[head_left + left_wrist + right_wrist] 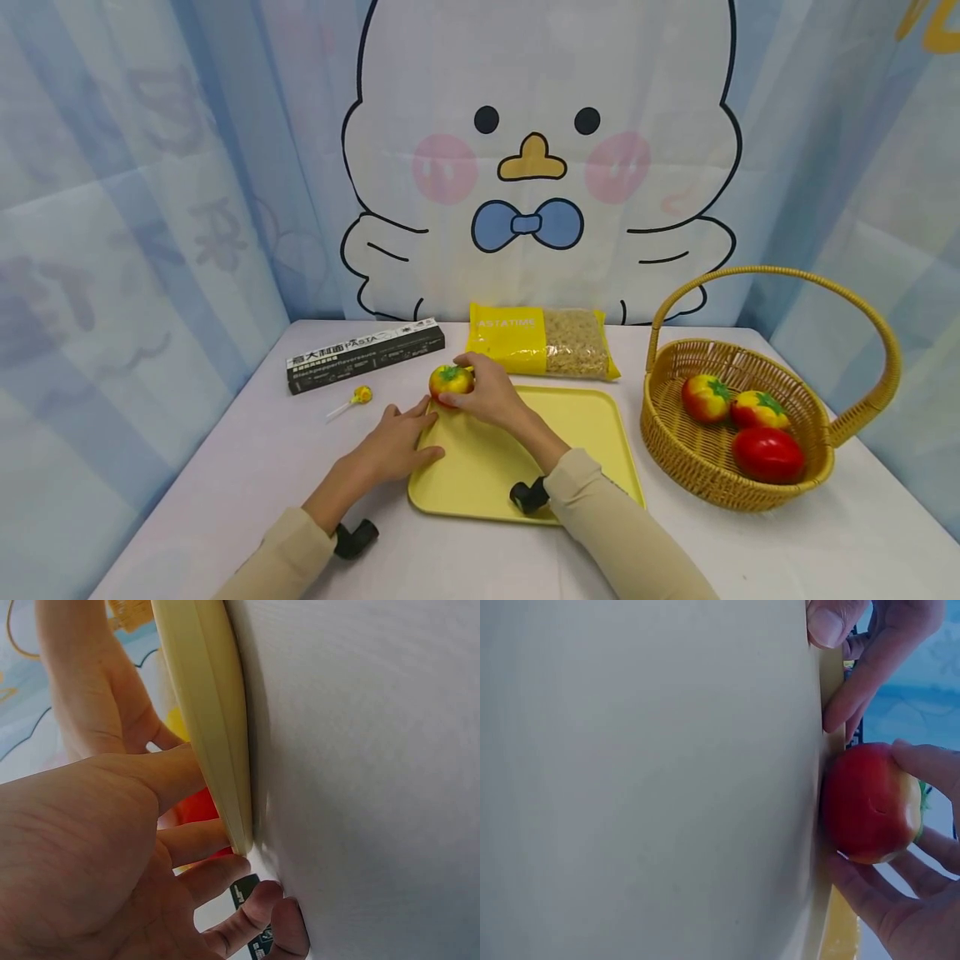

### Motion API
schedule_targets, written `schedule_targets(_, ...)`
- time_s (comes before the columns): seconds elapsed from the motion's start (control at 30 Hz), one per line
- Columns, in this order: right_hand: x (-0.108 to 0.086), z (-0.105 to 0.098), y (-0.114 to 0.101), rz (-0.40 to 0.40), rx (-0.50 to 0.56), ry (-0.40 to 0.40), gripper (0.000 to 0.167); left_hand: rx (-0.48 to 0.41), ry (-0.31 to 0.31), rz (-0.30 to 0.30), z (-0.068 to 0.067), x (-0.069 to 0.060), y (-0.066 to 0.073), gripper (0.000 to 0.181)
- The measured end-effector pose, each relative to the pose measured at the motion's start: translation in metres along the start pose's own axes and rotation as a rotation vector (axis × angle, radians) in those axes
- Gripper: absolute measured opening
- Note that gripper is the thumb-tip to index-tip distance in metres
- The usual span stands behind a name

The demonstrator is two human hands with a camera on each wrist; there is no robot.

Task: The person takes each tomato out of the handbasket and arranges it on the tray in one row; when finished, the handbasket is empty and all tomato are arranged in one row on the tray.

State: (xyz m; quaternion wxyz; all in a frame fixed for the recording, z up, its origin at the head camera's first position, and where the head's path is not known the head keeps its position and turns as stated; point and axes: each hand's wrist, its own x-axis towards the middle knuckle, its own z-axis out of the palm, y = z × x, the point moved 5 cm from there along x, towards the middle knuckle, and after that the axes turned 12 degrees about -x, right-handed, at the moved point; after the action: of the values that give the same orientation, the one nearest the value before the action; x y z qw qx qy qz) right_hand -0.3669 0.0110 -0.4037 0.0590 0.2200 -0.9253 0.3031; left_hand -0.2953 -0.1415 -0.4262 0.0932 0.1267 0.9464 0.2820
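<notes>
At the far left corner of the yellow tray (517, 442), my right hand (492, 393) grips a red-and-yellow toy tomato (447, 380) with a green leafy top. The right wrist view shows thumb and fingers around the tomato (870, 804), which touches the tray's surface. My left hand (396, 446) rests along the tray's left edge, fingers spread and mostly straight. In the left wrist view, the thumb and some fingers of that hand (90, 847) reach over the tray rim (214, 712), the others lying outside it near the table.
A wicker basket (678, 467) with a tall handle stands at the right, holding two similar toy tomatoes (705, 398) and a red oval item (768, 455). Behind the tray lies a yellow pasta bag (517, 342). A black pasta box (367, 357) and a lollipop (362, 395) lie left.
</notes>
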Motion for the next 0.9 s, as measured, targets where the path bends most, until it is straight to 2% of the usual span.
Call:
schedule_targets(0.23, -0.004, -0.004, 0.002, 0.025, 0.008, -0.022, 0.069, -0.005, 0.003, -0.002, -0.001, -0.002, 0.002, 0.066)
schedule_targets(0.5, -0.021, -0.020, 0.014, 0.021, 0.013, -0.032, 0.066, -0.002, 0.002, -0.003, 0.000, -0.002, 0.003, 0.065)
schedule_targets(0.9, -0.048, -0.054, 0.025, -0.063, -0.008, -0.040, 0.063, 0.007, 0.006, 0.007, 0.001, 0.000, 0.000, 0.066)
